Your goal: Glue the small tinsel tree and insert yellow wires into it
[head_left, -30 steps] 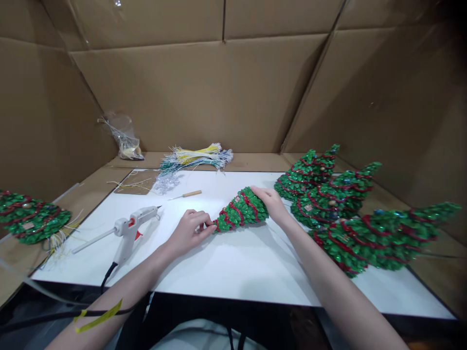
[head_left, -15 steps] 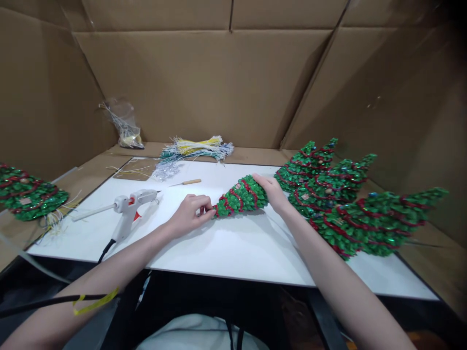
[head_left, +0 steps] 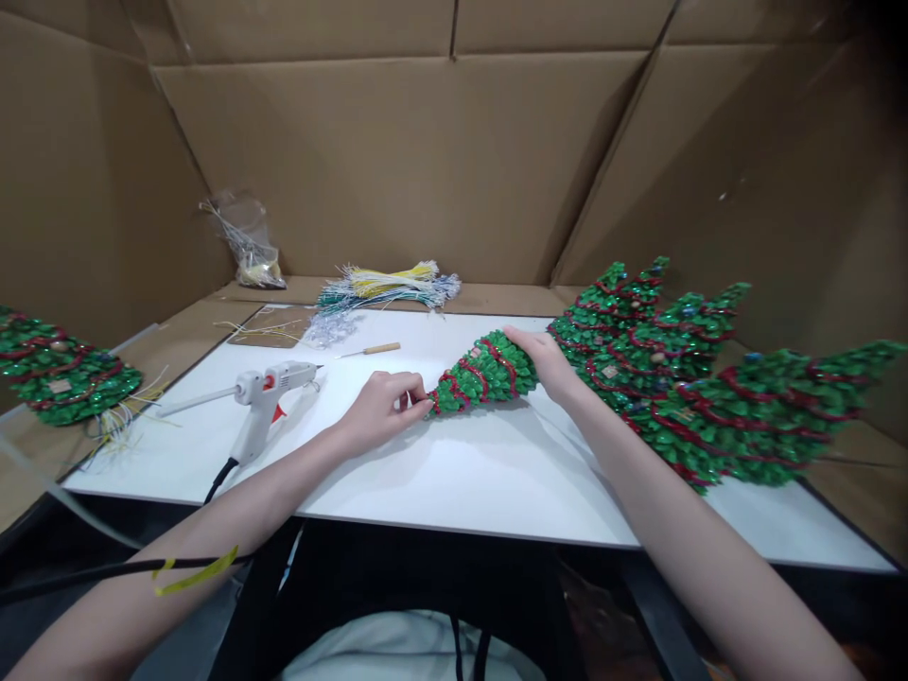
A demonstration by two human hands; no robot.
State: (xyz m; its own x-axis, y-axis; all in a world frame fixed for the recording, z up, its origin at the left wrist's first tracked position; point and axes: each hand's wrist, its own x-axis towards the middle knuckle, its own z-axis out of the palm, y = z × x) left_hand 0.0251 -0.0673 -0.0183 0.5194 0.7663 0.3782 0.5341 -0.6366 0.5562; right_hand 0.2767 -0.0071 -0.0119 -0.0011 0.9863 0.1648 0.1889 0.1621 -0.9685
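Observation:
A small green cone tree wound with red garland lies on its side on the white board. My left hand pinches its pointed tip. My right hand grips its wide base. A white hot glue gun rests on the board to the left of my left hand, its black cord running off the near edge.
Three finished green trees lie stacked at the right. Another tree lies at the far left. Bundled yellow and green wires, a wooden-handled awl and a plastic bag sit at the back. Cardboard walls enclose the bench.
Both hands keep hold of the small tree. The tree's base has lifted a little. The view has shifted slightly, so everything sits a bit further right.

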